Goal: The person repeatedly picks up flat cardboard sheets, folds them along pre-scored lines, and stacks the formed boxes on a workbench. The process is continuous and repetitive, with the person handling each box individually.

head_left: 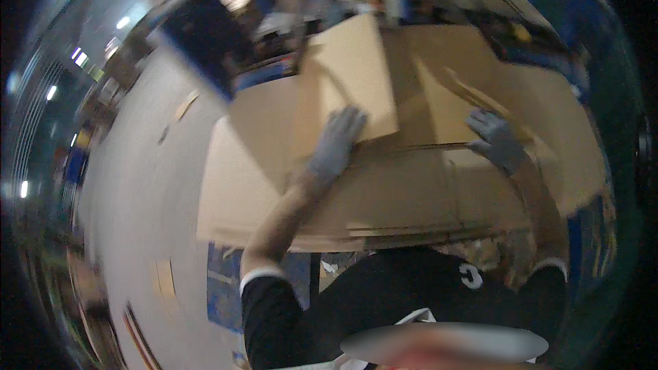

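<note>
A broad stack of flat brown cardboard sheets lies in front of me, with cut or folded panels along its far side. My left hand, in a grey glove, rests with fingers stretched on the near left part of a raised cardboard flap. My right hand, gloved alike, lies on the cardboard at the right, fingers extended and thumb apart. Just beyond its fingertips is a narrow cardboard strip, which looks partly lifted. Whether the right hand touches that strip is hard to tell through the blur.
A dark blue panel stands at the far left of the stack. Blurred clutter fills the far side. Grey floor runs along the left, with cardboard scraps on it. Blue surfaces show below the stack's near edge.
</note>
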A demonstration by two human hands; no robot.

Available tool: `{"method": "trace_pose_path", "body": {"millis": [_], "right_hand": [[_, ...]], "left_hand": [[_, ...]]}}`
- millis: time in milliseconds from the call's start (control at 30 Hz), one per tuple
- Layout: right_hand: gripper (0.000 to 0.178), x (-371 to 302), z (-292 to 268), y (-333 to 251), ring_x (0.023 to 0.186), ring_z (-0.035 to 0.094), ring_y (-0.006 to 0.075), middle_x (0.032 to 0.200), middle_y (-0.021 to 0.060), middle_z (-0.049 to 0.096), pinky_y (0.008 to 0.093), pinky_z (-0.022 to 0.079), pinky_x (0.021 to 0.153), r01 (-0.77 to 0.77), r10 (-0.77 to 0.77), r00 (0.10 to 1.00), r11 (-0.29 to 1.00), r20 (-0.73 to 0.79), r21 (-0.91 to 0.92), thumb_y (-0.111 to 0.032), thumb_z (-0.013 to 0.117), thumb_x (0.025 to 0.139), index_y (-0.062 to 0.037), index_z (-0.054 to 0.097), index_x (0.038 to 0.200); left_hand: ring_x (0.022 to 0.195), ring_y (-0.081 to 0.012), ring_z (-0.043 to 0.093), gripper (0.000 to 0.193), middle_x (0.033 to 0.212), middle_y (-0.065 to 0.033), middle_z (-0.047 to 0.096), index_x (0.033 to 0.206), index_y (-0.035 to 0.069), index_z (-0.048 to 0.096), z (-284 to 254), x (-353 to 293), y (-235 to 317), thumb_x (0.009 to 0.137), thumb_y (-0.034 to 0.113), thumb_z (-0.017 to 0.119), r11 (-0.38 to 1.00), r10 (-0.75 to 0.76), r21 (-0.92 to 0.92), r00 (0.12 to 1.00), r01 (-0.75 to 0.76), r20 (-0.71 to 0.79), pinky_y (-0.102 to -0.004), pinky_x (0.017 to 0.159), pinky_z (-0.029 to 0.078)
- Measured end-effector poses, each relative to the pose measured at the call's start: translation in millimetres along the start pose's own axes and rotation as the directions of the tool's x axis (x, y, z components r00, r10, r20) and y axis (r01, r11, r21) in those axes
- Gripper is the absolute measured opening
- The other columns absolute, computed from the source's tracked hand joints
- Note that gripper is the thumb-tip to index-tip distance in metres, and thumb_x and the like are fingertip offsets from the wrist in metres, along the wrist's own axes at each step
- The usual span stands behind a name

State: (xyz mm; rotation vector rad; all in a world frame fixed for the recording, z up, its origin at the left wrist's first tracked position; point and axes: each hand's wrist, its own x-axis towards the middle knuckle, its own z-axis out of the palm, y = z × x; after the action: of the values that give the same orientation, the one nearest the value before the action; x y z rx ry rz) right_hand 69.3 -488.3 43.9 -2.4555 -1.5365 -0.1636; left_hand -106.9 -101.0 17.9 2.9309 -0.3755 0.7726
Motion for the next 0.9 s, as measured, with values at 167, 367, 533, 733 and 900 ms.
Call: {"method": "trace_pose_path", "body": {"millis": [167, 367, 533, 733, 900], "right_hand": [[0.057, 82, 14, 18, 0.131, 0.037, 0.0341, 0.142, 0.0147, 0.043, 0.0418, 0.029, 0.109, -0.197, 0.19, 0.98, 0.964, -0.053, -0.181, -0.036, 0.058, 0.087, -0.0032, 0.049, 0.133], [0.05, -17, 0, 37, 0.125, 0.043, 0.0399, 0.136, 0.0239, 0.046, 0.0442, 0.037, 0.102, -0.598, 0.596, 0.798, 0.802, -0.088, 0.012, -0.025, 0.06, 0.088, -0.0022, 0.049, 0.131], [0.044, -140, -18, 89, 0.123, 0.047, 0.0335, 0.134, 0.022, 0.049, 0.0405, 0.041, 0.099, -0.8, 0.768, 0.585, 0.599, -0.261, -0.033, -0.023, 0.055, 0.091, -0.0019, 0.05, 0.13], [0.043, -231, -2, 154, 0.12, 0.049, 0.0312, 0.131, 0.0209, 0.051, 0.0393, 0.043, 0.098, -0.836, 0.776, 0.469, 0.544, -0.421, 0.07, -0.021, 0.05, 0.094, 0.0005, 0.048, 0.131], [0.042, -308, 19, 198, 0.117, 0.051, 0.0293, 0.13, 0.0201, 0.052, 0.0383, 0.044, 0.098, -0.746, 0.671, 0.477, 0.651, -0.567, 0.143, -0.018, 0.046, 0.096, 0.0025, 0.047, 0.132]], "left_hand": [[0.126, -0.0349, 0.043, 0.054, 0.136, -0.018, 0.046, 0.135, 0.003, 0.041, 15, 76, -51, 0.089, 0.029, 0.054, 0.915, -0.306, 0.282, 0.952, 0.287, 0.025, -0.0504, 0.106, 0.03], [0.13, -0.0401, 0.037, 0.068, 0.137, -0.027, 0.041, 0.135, -0.002, 0.038, -35, -5, -28, 0.083, 0.036, 0.06, 0.601, -0.798, -0.076, 0.602, 0.796, -0.006, -0.0473, 0.109, 0.027], [0.14, -0.0469, 0.012, 0.095, 0.147, -0.0359, 0.019, 0.141, -0.014, 0.02, -103, -161, -5, 0.081, 0.047, 0.061, -0.102, -0.912, -0.277, -0.201, 0.956, -0.357, -0.0452, 0.115, 0.012], [0.137, -0.0426, 0.026, 0.087, 0.144, -0.0337, 0.028, 0.14, -0.011, 0.026, -95, -193, -10, 0.081, 0.041, 0.063, -0.047, -0.906, -0.483, -0.242, 0.874, -0.349, -0.0447, 0.11, 0.024], [0.131, -0.0326, 0.04, 0.076, 0.141, -0.0246, 0.041, 0.138, -0.008, 0.036, -108, -192, -21, 0.081, 0.032, 0.066, 0.163, -0.832, -0.85, -0.393, 0.501, -0.391, -0.0388, 0.109, 0.028]]}}
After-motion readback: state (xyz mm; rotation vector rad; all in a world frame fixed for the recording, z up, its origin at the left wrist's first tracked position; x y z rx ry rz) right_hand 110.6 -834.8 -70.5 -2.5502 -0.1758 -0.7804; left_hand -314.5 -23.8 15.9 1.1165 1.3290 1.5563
